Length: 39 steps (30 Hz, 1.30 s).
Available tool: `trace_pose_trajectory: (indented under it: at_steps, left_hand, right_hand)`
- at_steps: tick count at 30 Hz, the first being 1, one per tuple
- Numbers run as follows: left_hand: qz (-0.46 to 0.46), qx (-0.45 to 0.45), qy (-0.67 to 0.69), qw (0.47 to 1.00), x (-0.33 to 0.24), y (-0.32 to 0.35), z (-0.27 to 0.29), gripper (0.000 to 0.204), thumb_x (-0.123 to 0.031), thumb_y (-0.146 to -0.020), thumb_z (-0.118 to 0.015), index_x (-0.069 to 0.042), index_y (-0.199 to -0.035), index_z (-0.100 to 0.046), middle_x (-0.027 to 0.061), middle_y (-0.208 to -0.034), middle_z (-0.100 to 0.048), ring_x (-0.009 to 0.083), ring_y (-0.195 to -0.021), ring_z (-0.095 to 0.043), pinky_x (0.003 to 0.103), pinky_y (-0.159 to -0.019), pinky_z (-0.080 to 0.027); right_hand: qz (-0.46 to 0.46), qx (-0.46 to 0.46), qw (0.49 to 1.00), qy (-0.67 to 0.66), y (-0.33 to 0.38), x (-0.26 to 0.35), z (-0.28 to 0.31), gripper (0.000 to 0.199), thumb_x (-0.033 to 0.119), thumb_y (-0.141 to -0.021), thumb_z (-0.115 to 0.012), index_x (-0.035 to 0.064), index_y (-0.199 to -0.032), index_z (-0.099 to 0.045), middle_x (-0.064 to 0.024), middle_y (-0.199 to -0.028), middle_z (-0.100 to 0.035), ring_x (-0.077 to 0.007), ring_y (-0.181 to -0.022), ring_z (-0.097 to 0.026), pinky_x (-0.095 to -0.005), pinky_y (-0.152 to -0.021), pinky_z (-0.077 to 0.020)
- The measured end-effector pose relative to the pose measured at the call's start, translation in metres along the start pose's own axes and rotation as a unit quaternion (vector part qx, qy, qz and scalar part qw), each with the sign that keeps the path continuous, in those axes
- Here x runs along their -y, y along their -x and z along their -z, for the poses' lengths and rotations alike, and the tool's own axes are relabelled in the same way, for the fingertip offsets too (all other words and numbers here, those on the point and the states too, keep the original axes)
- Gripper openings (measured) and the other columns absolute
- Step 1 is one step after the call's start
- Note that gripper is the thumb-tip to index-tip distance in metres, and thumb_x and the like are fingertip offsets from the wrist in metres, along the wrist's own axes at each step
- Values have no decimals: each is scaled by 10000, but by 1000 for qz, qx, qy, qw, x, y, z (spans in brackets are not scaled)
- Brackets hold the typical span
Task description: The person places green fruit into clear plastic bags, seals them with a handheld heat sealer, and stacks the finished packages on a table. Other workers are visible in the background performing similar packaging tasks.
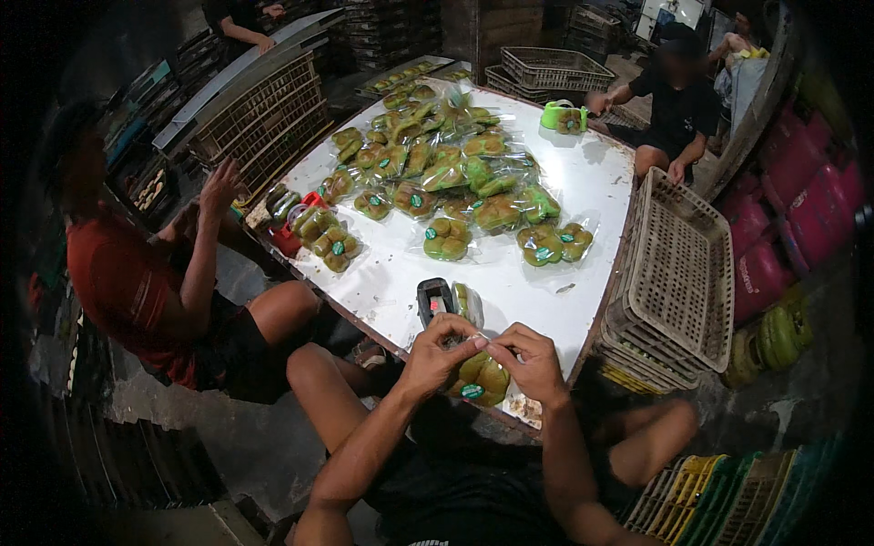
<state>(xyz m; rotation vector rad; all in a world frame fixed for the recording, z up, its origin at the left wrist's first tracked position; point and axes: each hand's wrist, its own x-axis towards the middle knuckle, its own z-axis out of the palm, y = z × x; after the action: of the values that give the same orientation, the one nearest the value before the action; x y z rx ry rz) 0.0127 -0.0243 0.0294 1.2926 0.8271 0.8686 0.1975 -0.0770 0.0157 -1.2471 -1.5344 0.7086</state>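
Note:
At the table's near edge, a clear plastic bag of green bread rolls [484,380] with a small green label hangs between my hands. My left hand [437,353] pinches the gathered neck of the bag from one side, thumb and finger pressed together. From the other side, my right hand [533,364] pinches the same neck, its fingertips almost meeting the left ones. Just beyond my left hand stands a black tape dispenser [435,298]. A large pile of bagged green rolls [437,159] covers the middle and far part of the white table [391,287].
To the right lean stacked beige plastic crates [683,273], with pink gas cylinders [774,246] behind. A person in a red shirt [118,273] sits at left by a red tape dispenser [287,238]. Another person [674,100] sits far right near a bright green dispenser [564,116].

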Motion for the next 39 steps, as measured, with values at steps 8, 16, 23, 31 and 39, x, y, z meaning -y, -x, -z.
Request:
trace_pose_trajectory:
  at_steps: [8, 16, 23, 31, 39]
  left_hand:
    - [-46, -83, -144, 985, 30, -5, 3, 171, -154, -932, -658, 6, -891, -614, 61, -879, -550, 154, -823, -537, 285, -723, -438]
    - [-162, -239, -116, 950, 28, -14, 1, 315, -167, -878, -642, 11, -1106, -516, 153, -1051, -493, 294, -1010, -520, 391, -929, -424]
    - [180, -90, 261, 944, -3, -8, 18, 526, -271, -917, -596, -87, -1380, -428, 123, -1287, -503, 261, -1158, -518, 391, -971, -436]
    - [63, -178, 226, 956, -5, -18, 47, 418, -218, -924, -600, -47, -1294, -507, 120, -1187, -565, 251, -1045, -612, 409, -870, -531]
    - [111, -63, 219, 967, -12, -12, 45, 555, -187, -911, -643, 18, -1383, -435, 130, -1225, -574, 258, -1111, -584, 405, -949, -487]
  right_hand:
    - [-191, -71, 978, -42, 8, 6, -40, 243, 233, -943, -673, -4, -889, -686, -16, -739, -609, -90, -691, -560, -265, -630, -470]
    - [-253, -55, 826, -501, 7, 5, -81, 497, 210, -947, -677, 29, -1327, -412, -70, -1208, -519, -158, -1144, -486, -305, -988, -422]
    - [-262, -153, 898, -320, -10, -39, -90, 564, 340, -913, -710, -5, -1289, -471, -96, -1172, -565, -183, -1062, -553, -325, -894, -468]
    - [-238, -70, 968, -37, 3, -89, -118, 231, 188, -873, -739, -9, -780, -662, -1, -729, -546, -94, -671, -466, -279, -626, -388]
    - [-125, 126, 937, 300, 28, -103, -52, 299, 260, -867, -753, 5, -744, -657, -35, -681, -577, -99, -661, -515, -288, -608, -423]
